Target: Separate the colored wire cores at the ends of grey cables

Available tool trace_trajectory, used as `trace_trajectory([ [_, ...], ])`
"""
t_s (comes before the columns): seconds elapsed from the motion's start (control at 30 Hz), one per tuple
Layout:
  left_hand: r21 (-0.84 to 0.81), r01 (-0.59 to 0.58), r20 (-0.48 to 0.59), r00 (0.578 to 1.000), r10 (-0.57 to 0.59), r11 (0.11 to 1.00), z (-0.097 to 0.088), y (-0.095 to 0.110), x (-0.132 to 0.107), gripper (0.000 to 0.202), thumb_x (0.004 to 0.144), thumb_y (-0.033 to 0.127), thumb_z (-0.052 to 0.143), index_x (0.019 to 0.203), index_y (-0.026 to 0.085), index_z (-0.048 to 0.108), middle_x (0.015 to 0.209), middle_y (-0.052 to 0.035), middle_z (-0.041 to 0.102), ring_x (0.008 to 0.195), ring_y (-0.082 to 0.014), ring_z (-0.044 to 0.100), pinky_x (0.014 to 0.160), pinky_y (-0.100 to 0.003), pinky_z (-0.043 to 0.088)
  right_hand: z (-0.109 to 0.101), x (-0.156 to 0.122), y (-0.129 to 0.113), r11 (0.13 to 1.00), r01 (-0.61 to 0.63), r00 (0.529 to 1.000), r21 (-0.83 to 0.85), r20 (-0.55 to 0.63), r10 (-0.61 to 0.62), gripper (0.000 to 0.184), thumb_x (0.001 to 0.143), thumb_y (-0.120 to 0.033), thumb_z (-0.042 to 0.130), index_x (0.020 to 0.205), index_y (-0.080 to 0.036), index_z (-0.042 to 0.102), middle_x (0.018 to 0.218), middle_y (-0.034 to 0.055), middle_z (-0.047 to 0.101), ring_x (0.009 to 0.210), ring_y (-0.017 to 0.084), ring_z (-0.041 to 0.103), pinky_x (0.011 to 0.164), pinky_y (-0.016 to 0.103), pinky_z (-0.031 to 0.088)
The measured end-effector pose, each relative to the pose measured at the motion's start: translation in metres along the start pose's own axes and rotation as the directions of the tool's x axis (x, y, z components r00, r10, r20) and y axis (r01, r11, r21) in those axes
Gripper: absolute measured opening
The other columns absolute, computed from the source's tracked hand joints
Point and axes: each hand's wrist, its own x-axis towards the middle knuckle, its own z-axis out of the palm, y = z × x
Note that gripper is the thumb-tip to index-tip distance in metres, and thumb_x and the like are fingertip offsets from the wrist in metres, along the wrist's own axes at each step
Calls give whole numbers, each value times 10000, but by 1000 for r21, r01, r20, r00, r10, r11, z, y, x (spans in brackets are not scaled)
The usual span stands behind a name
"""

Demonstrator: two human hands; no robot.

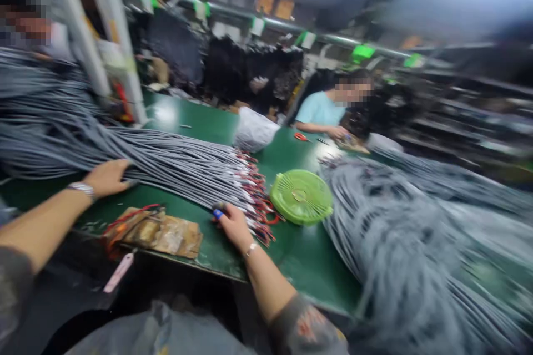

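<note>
A thick bundle of grey cables (179, 158) stretches across the green table, with white sleeves and red and black wire ends (258, 194) at its right end. My left hand (109, 177) is at the bundle's near edge, thumb below and fingers above, closed around cables there. Near the wire ends, my right hand (233, 224) has its fingers curled in at the lowest cables, and a blue band shows on one finger. Blur hides exactly how many cables either hand grips.
A green plastic basket (302, 197) stands right of the wire ends. Another large heap of grey cables (395, 222) lies farther right. Cardboard with an orange-wired object (154, 230) sits at the front edge. A white bag (254, 130), red-handled tool (300, 137) and co-worker (320, 111) are beyond.
</note>
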Motion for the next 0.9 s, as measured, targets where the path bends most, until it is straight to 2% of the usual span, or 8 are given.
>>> trace_trajectory([
  [0.1,-1,71,-41,997,-71,997,8,16,-16,627,879,497,574,1378,144,709,1459,-195,772,1405,-330,694,1218,-410,503,-12,3,13,998,45,999,-41,2,-45,381,701,-573,819,879,-237,799,704,25,753,667,238,728,619,351,617],
  [0.2,-15,99,-72,992,-100,995,27,13,-19,574,938,456,581,1425,175,696,1487,-184,760,1440,-317,672,1227,-414,489,-19,15,34,996,70,997,-60,-13,-71,564,650,-720,795,912,-221,834,755,82,791,714,292,757,623,388,627],
  [0.27,-23,93,-84,992,-95,995,35,11,-18,557,946,460,606,1419,182,699,1484,-196,759,1444,-334,667,1214,-434,493,-20,20,45,996,60,997,-67,-38,-63,631,636,-774,767,922,-216,842,716,83,769,714,306,761,619,392,625],
  [0.4,-32,76,-94,992,-79,997,38,13,-8,569,937,496,652,1401,171,698,1459,-230,756,1397,-388,682,1156,-481,517,-19,15,48,996,57,997,-65,-56,-60,568,663,-733,783,902,-221,839,689,71,747,720,301,753,634,382,620],
  [0.5,-38,71,-108,991,-75,997,35,14,2,562,905,558,697,1331,193,723,1332,-222,801,1274,-415,729,1093,-510,535,-19,7,38,994,89,994,-59,-56,-92,510,711,-688,799,904,-219,846,718,65,757,694,270,727,653,370,615],
  [0.63,-49,84,-122,989,-89,995,31,10,10,525,886,648,700,1184,220,762,1189,-195,829,1191,-416,748,1021,-507,551,-22,6,32,995,82,995,-49,-54,-85,517,698,-704,819,879,-222,854,671,50,734,656,257,700,659,372,618],
  [0.8,-65,82,-97,991,-88,995,33,3,-5,483,909,692,648,995,240,797,1070,-169,828,1085,-393,773,931,-481,580,-27,17,44,994,54,998,-91,-29,-57,583,641,-779,779,825,-228,835,647,52,708,625,261,688,621,381,609],
  [0.9,-71,58,-96,993,-65,996,36,2,-21,445,918,634,662,1052,234,803,1160,-173,809,1117,-379,767,978,-473,571,-28,20,52,993,82,995,-79,-52,-86,552,687,-734,788,885,-222,848,677,57,732,644,261,702,632,374,613],
])
